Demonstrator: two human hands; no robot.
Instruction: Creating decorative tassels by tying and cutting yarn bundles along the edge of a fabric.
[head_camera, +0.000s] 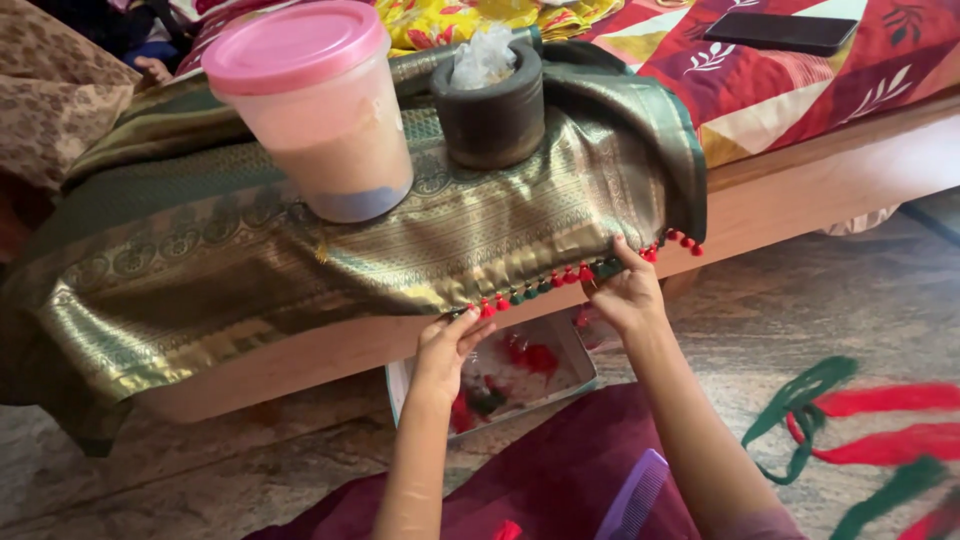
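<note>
Left hand (447, 350): pinching the tasselled hem (560, 278) of the green-gold sari (330, 250).
Right hand (625, 292): gripping that hem, perhaps one tassel.

Container (320, 120) and mortar (492, 105) block the cloth top; floor (800, 310) right of the hands lies open.
</note>
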